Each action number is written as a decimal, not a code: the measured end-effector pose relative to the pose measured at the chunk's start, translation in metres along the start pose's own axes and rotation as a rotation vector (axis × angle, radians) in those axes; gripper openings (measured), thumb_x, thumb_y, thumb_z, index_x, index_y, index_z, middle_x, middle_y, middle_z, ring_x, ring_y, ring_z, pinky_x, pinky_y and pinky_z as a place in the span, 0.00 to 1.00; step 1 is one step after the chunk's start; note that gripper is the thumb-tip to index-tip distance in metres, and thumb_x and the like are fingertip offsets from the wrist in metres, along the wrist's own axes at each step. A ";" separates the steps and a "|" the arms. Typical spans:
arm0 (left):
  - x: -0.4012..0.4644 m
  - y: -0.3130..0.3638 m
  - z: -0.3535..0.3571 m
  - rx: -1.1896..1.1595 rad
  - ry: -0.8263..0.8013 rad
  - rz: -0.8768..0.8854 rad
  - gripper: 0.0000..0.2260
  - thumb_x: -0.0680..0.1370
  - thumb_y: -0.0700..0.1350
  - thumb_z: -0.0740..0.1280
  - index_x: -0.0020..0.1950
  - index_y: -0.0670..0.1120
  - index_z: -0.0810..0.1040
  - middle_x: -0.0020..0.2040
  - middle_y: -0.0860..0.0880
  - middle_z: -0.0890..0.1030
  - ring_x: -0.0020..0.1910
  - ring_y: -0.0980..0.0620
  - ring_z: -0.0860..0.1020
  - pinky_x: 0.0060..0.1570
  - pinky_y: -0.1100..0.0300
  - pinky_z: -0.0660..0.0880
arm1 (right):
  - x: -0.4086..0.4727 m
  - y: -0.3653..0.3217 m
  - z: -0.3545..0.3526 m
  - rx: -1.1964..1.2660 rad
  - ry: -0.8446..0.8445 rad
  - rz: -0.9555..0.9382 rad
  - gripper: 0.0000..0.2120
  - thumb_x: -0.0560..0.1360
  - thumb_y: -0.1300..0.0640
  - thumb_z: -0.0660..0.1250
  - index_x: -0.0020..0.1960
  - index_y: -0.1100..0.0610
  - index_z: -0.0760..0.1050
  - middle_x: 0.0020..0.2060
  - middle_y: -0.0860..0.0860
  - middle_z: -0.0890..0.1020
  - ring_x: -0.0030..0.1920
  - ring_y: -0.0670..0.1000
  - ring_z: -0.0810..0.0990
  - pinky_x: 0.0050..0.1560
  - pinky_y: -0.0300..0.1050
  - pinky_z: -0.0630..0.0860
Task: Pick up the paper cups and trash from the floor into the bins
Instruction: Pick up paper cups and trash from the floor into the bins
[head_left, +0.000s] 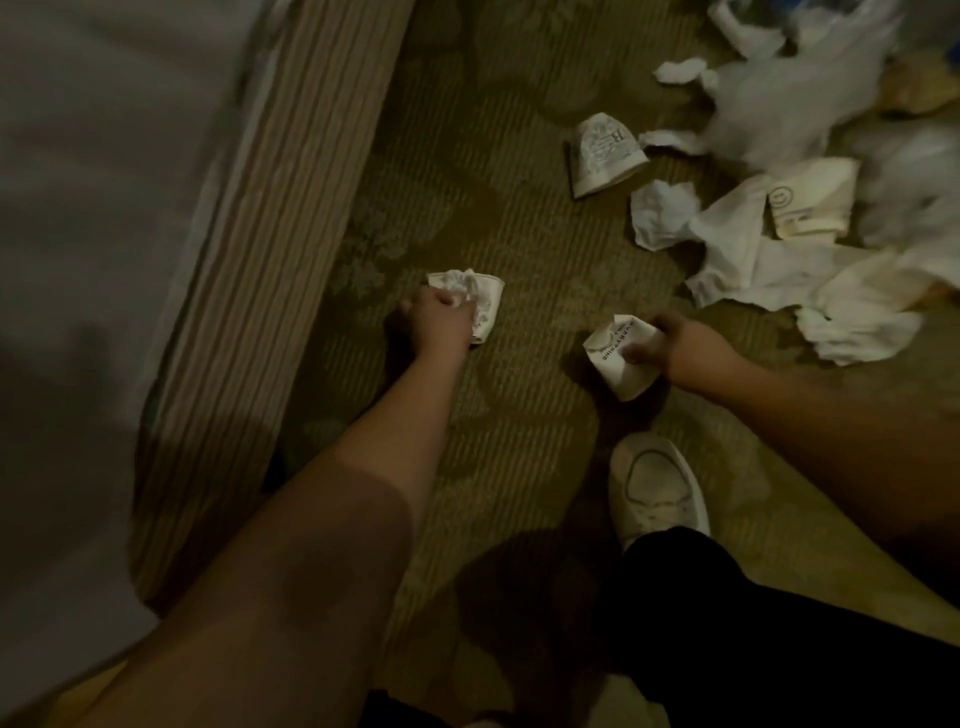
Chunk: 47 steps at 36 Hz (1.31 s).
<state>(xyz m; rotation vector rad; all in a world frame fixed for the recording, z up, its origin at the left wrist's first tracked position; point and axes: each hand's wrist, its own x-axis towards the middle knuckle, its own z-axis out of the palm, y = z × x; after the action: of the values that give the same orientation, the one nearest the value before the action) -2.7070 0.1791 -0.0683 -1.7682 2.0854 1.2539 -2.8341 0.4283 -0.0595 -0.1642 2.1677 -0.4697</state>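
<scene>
Left hand (441, 319): my fingers curl round a crushed cup (480, 304) — compact for carrying.
Right hand (675, 345): gripping another crumpled cup (615, 356) — binward next.

Matt crumpled paper cups (618, 353), ribbed woven carpet (519, 234), striped cloth bed skirt (249, 260)

The carpet (498, 249) is olive-green with fine ribbing and faded floral motifs. At 9 o'clock, the bed base (249, 291) shows beige-and-brown vertical stripes. At 2 o'clock, white crumpled paper (753, 270) and white cups (608, 153) with grey print. At 5 o'clock, a cream shoe (657, 488), black trouser leg (753, 623).
</scene>
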 end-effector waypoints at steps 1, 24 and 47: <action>-0.001 0.002 0.001 -0.036 0.007 -0.019 0.21 0.74 0.53 0.74 0.62 0.45 0.74 0.63 0.46 0.73 0.59 0.44 0.75 0.57 0.51 0.75 | 0.000 0.003 0.000 0.002 0.000 0.000 0.28 0.75 0.46 0.72 0.71 0.54 0.71 0.62 0.56 0.78 0.57 0.57 0.78 0.49 0.49 0.75; -0.056 0.065 0.017 -0.292 -0.403 0.061 0.19 0.78 0.36 0.68 0.69 0.43 0.75 0.57 0.47 0.81 0.45 0.56 0.80 0.39 0.62 0.75 | 0.019 0.028 -0.093 -0.067 0.274 -0.176 0.20 0.73 0.46 0.73 0.62 0.53 0.79 0.62 0.51 0.75 0.62 0.54 0.74 0.60 0.51 0.72; -0.051 0.101 0.044 -0.139 -0.579 0.085 0.20 0.76 0.35 0.69 0.67 0.46 0.76 0.58 0.44 0.83 0.53 0.46 0.82 0.57 0.47 0.78 | 0.034 0.036 -0.061 -0.022 0.071 0.167 0.26 0.76 0.51 0.71 0.72 0.55 0.71 0.53 0.54 0.78 0.48 0.52 0.78 0.41 0.44 0.76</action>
<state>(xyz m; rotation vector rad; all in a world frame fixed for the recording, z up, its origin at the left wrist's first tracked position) -2.7962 0.2429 -0.0174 -1.1644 1.7799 1.7149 -2.9013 0.4687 -0.0661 0.0216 2.2346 -0.3607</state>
